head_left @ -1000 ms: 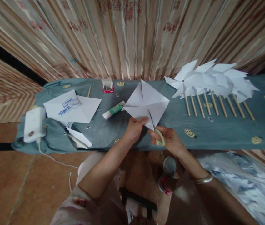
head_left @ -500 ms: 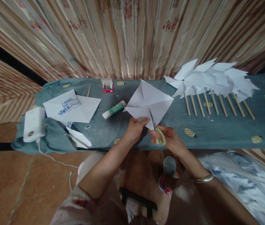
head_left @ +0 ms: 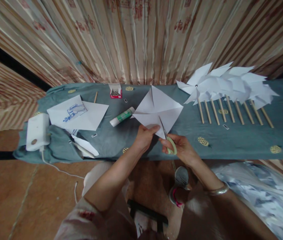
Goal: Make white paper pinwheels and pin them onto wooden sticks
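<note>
A square sheet of white paper (head_left: 165,101), creased and turned cornerwise, is held by my left hand (head_left: 144,136), thumb on top at its near edge. The fingers under the sheet are hidden. In my right hand (head_left: 179,146) is a pair of scissors (head_left: 172,145) with pale green handles. Their blades lie at the near corner of the sheet and point toward its centre. A slit shows at the paper's far corner. Just left of the sheet lies a green and white glue stick (head_left: 122,116).
Several white paper pinwheels (head_left: 221,85) on wooden sticks lie at the right. To the left are more paper sheets (head_left: 93,115), a red box (head_left: 115,93) of small metal pieces and a white power adapter (head_left: 37,131) with a cord. A curtain (head_left: 131,43) hangs behind the cloth-covered table (head_left: 231,143).
The hands, paper and scissors keep nearly the same places. The sheet's right corner has shifted slightly left, and the whole view has moved a little.
</note>
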The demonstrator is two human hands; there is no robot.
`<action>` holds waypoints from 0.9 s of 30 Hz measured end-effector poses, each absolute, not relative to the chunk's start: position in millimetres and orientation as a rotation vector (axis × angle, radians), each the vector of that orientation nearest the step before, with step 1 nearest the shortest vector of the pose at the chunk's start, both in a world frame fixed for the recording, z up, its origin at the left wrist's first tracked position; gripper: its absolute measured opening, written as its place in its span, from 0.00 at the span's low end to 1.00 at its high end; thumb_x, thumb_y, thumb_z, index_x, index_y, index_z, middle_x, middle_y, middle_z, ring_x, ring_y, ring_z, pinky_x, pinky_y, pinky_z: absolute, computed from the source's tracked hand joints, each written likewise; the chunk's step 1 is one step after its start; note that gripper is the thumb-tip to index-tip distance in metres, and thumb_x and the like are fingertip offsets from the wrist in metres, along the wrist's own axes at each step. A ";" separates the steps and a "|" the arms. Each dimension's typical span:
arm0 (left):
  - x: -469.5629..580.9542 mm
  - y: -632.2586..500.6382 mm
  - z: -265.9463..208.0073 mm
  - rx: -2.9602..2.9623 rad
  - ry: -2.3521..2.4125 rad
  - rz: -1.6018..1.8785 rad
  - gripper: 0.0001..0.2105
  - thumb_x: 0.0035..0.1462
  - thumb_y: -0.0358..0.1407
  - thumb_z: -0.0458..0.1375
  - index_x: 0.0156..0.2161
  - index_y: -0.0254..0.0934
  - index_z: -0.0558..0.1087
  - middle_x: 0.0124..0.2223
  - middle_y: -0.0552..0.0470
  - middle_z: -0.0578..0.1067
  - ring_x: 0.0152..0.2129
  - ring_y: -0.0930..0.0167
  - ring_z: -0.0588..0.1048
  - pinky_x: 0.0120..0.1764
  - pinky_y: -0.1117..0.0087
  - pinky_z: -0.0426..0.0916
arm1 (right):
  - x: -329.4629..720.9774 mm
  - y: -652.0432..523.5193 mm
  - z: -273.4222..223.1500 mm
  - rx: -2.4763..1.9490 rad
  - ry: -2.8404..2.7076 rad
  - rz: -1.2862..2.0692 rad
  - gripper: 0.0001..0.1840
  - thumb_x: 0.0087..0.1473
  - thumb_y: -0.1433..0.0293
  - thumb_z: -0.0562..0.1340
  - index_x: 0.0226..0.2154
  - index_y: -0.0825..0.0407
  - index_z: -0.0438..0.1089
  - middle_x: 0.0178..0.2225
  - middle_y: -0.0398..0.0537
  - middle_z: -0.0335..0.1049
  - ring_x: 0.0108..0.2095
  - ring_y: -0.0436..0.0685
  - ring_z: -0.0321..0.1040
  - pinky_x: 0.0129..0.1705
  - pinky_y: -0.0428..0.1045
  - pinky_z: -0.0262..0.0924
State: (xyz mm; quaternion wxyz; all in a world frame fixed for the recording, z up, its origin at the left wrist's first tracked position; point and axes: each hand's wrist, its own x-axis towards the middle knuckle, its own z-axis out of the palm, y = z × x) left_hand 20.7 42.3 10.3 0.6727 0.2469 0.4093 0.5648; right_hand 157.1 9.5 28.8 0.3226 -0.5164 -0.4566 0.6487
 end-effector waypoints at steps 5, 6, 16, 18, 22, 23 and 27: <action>21.5 42.6 10.2 0.538 0.922 1.286 0.08 0.34 0.32 0.69 0.23 0.33 0.75 0.26 0.54 0.76 0.24 0.73 0.71 0.35 0.69 0.66 | 156.1 9.1 29.4 -1.353 -1.177 1.703 0.26 0.34 0.49 0.73 0.18 0.52 0.66 0.16 0.42 0.68 0.18 0.48 0.62 0.21 0.45 0.58; 21.7 42.7 10.1 0.537 0.922 1.287 0.08 0.34 0.31 0.69 0.24 0.33 0.75 0.26 0.54 0.76 0.24 0.73 0.71 0.35 0.69 0.66 | 155.8 9.1 30.0 -1.353 -1.168 1.703 0.26 0.33 0.49 0.73 0.18 0.52 0.66 0.16 0.42 0.68 0.18 0.48 0.62 0.21 0.45 0.58; 22.2 43.3 11.6 0.541 0.956 1.280 0.07 0.34 0.31 0.67 0.23 0.35 0.75 0.26 0.54 0.77 0.25 0.72 0.72 0.36 0.68 0.66 | 155.3 8.3 33.3 -1.372 -1.154 1.705 0.26 0.32 0.48 0.73 0.17 0.52 0.67 0.16 0.42 0.67 0.18 0.48 0.63 0.21 0.45 0.59; 22.2 43.8 11.0 0.545 0.951 1.287 0.06 0.35 0.31 0.67 0.23 0.35 0.75 0.26 0.54 0.77 0.25 0.72 0.72 0.36 0.68 0.66 | 154.9 8.3 33.2 -1.373 -1.152 1.711 0.26 0.33 0.49 0.74 0.17 0.52 0.67 0.16 0.42 0.67 0.18 0.48 0.62 0.21 0.45 0.58; 21.9 44.8 9.5 0.541 0.925 1.308 0.08 0.34 0.30 0.67 0.26 0.35 0.77 0.28 0.54 0.78 0.26 0.71 0.73 0.37 0.68 0.66 | 153.6 8.5 33.1 -1.375 -1.117 1.718 0.25 0.31 0.50 0.74 0.16 0.52 0.67 0.15 0.41 0.66 0.17 0.47 0.60 0.20 0.45 0.56; 21.8 44.9 9.4 0.540 0.920 1.309 0.09 0.34 0.30 0.68 0.27 0.35 0.77 0.28 0.54 0.78 0.26 0.71 0.73 0.37 0.67 0.66 | 153.4 8.5 33.1 -1.375 -1.111 1.720 0.25 0.30 0.50 0.75 0.16 0.52 0.68 0.15 0.41 0.66 0.17 0.47 0.59 0.20 0.45 0.56; 21.5 44.2 10.2 0.536 0.914 1.303 0.09 0.34 0.30 0.68 0.27 0.35 0.77 0.28 0.54 0.78 0.26 0.71 0.73 0.38 0.68 0.67 | 153.2 8.5 32.2 -1.379 -1.106 1.720 0.25 0.31 0.52 0.75 0.16 0.52 0.67 0.15 0.41 0.66 0.17 0.47 0.59 0.21 0.45 0.55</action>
